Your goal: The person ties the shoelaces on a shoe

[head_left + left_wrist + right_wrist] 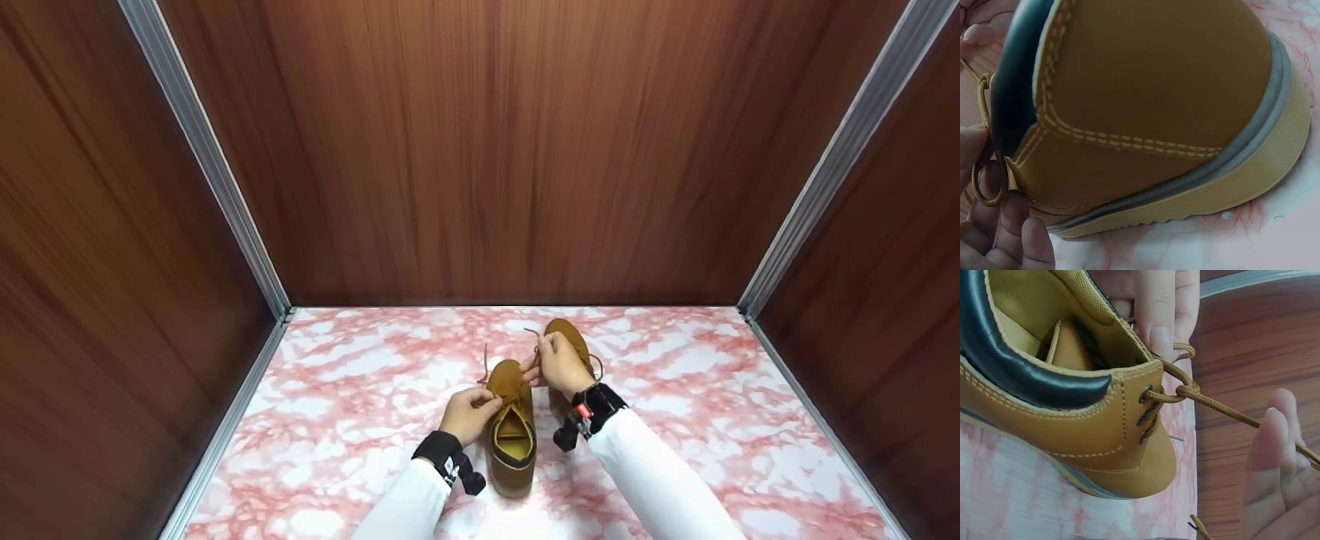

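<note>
The brown shoe (511, 476) stands upright on the red and white tabletop (360, 442), between my two hands, with its heel toward me and its toe toward the wooden back wall (510, 165). My left hand (465, 416) is narrow: its thumb and fingers pinch a loop (981, 107) of the lace, close beside the shoe opening. My right hand (562, 367) holds another part of the brown lace (1224, 412) between thumb and fingers, and this part runs straight from the crossing (1188, 391) above the eyelets (1143, 421) to my fingers. A dark padded collar (1044, 379) goes around the shoe opening. The second shoe (568, 331) lies just to the right and a little farther away, partly hidden under my right hand. On both wrists I wear black straps (437, 450), and my sleeves (667, 484) are white.
</note>
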A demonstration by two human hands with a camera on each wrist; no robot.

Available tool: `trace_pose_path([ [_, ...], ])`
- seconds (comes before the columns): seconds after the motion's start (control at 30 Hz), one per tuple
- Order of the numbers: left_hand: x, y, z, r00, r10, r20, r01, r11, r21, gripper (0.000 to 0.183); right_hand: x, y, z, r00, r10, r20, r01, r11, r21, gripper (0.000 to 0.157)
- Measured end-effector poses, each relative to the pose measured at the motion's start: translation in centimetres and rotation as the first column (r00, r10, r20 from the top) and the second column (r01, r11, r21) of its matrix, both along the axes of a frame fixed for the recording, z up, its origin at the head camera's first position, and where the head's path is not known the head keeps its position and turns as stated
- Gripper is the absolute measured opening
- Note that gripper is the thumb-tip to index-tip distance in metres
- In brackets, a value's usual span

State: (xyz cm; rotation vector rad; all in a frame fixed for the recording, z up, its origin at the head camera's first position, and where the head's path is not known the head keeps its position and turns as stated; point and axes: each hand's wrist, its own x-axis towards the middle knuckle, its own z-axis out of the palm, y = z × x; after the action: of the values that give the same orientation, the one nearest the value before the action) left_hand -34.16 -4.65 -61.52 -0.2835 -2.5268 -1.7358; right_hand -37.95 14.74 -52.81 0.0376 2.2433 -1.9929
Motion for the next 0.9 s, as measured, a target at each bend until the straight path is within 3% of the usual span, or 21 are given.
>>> trace_pose_path([
  [0.23,0.1,0.4,0.5,1.0,-0.024,0.001,0.024,0.997,0.07,0.011,0.3,0.7,0.2,0.999,0.014,-0.052,-0.013,1.0,0.01,0.024],
  [0.47,0.2,0.6,1.3,0.999,-0.031,0.043,0.023,0.983,0.183,0.012,0.5,1.7,0.3,0.997,0.076,0.005,-0.076,0.996,-0.053,0.023],
  [0.7,0.0,0.6,2.0,0.994,-0.038,0.1,0.004,0.947,0.322,0.015,0.9,2.8,0.3,0.985,0.171,-0.019,-0.172,0.983,-0.07,0.022],
  [0.9,-0.3,0.6,2.5,0.986,-0.056,0.16,-0.019,0.903,0.429,0.022,1.2,3.2,0.0,0.986,0.163,-0.039,-0.166,0.983,-0.077,0.03],
])
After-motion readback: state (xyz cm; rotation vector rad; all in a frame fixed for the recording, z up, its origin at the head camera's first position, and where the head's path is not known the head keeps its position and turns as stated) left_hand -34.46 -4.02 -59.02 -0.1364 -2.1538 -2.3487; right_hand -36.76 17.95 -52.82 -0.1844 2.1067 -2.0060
